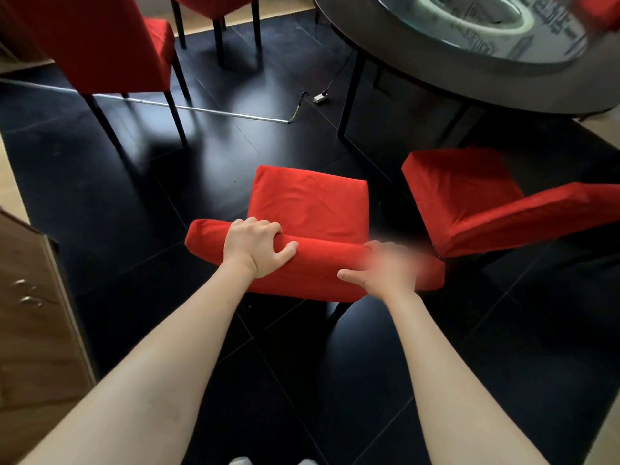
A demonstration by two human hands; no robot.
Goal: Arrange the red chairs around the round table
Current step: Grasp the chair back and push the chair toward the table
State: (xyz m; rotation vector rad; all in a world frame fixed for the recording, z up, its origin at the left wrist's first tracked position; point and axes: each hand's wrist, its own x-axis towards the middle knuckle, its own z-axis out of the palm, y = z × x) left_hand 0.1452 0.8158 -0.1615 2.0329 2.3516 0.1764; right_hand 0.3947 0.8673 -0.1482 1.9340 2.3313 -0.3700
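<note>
Both hands hold the top of the backrest of one red chair [310,209]: the left hand [256,248] has its fingers curled over the padded top rail, and the right hand [382,266], partly blurred, grips the same rail near its other end. This chair stands on the dark floor [117,203], near the round desk [436,62] but not yet under its edge. The cover looks soft and loose, so it may slip; the frame below seems stiff and probably rather heavy. The top rail is a good place to hold. Another chair [469,199] stands just beside, on the right.
</note>
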